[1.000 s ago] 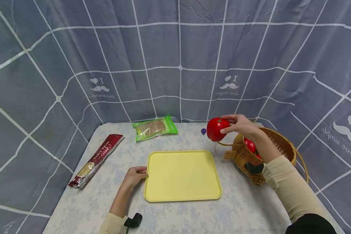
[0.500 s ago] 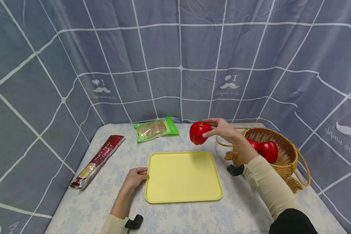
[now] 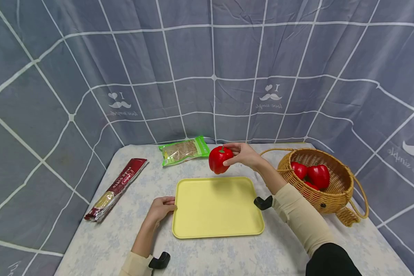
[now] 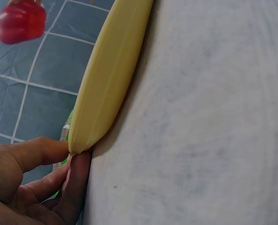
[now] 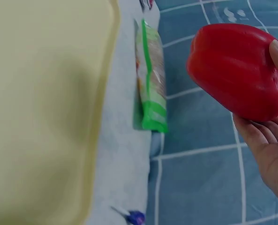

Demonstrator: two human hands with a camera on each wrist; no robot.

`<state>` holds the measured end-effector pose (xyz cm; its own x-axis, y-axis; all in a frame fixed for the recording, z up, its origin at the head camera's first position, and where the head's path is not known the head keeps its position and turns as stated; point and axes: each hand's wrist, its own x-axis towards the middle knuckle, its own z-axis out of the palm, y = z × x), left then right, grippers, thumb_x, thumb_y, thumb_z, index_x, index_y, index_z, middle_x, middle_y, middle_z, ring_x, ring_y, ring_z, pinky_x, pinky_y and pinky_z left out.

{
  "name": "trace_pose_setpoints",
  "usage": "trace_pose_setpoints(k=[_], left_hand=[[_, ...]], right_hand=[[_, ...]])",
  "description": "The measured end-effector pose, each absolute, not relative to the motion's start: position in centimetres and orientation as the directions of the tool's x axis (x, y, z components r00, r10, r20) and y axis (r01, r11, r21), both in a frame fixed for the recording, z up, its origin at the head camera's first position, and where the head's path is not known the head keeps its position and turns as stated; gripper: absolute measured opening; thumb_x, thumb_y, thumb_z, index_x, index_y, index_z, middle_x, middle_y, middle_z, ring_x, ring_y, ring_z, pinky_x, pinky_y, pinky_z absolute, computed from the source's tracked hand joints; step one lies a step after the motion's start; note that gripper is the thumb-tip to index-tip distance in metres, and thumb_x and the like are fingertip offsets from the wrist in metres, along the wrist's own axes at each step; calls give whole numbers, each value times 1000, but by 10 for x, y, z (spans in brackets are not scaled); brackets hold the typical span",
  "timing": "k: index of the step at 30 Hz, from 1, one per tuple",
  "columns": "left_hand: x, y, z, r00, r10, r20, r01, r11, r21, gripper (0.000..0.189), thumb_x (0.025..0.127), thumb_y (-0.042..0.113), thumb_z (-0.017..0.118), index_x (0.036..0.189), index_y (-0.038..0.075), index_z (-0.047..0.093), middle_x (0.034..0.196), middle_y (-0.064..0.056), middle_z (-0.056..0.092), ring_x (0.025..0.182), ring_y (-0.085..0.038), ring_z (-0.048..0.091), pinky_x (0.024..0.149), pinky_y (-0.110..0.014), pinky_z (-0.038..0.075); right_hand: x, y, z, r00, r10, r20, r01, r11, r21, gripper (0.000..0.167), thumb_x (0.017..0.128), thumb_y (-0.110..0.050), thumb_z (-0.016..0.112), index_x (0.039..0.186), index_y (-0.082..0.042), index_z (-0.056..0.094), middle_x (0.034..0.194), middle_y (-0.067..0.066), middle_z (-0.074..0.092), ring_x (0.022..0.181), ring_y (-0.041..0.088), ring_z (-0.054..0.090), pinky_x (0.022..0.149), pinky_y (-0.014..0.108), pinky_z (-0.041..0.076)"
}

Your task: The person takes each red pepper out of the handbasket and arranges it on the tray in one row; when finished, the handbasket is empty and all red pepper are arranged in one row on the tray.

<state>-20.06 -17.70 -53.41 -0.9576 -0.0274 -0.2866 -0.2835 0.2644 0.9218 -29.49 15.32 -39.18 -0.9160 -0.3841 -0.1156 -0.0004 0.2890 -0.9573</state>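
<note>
My right hand (image 3: pixel 244 155) grips a red bell pepper (image 3: pixel 218 161) by its stem end, thumb on the near side and fingers behind. The pepper hangs in the air above the far edge of a yellow tray (image 3: pixel 218 209), and a soft shadow falls on the tray. In the right wrist view the pepper (image 5: pixel 237 70) shows whole and glossy. At the tray's left edge my left hand (image 3: pixel 161 209) pinches the rim, seen up close in the left wrist view with thumb and fingers (image 4: pixel 75 187) on the tray rim (image 4: pixel 106 79).
A wicker basket (image 3: pixel 343 191) with several red vegetables stands at the right. A green-edged food packet (image 3: pixel 184 151) lies at the back, and a dark red packet (image 3: pixel 117 189) lies at the left. A purple lollipop (image 5: pixel 135 217) shows beyond the tray.
My right hand has carried the bell pepper leftward from beside the basket to over the tray's far edge. The basket has tipped back upright. My left hand stays on the tray rim.
</note>
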Motion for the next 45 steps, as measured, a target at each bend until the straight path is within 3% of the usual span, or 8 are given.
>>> trace_pose_setpoints(k=[22, 32, 45], left_hand=[[-197, -174, -527, -956, -19, -292, -287, 260, 922, 40, 84, -3, 65, 122, -12, 59, 108, -23, 64, 84, -15, 63, 72, -30, 56], [-203, -171, -533, -954, -30, -297, -295, 253, 922, 38, 84, -2, 67, 122, -8, 62, 104, -16, 65, 84, -14, 63, 71, -27, 56], [-201, -175, -531, -958, -58, -280, -284, 288, 915, 39, 82, -2, 67, 120, -10, 62, 105, -18, 66, 85, -14, 62, 71, -25, 54]], right_hand=[[-296, 77, -440, -890, -447, -86, -23, 231, -973, 72, 76, -1, 79, 141, -4, 47, 142, 15, 54, 129, 31, 54, 98, 40, 51], [-293, 55, -465, -893, -450, -8, -122, 258, -958, 75, 74, 1, 80, 142, -1, 47, 143, 17, 52, 129, 32, 53, 103, 40, 48], [-291, 31, -494, -902, -431, 39, -199, 334, -921, 81, 70, -6, 86, 141, -2, 48, 141, 15, 54, 130, 30, 53, 105, 40, 46]])
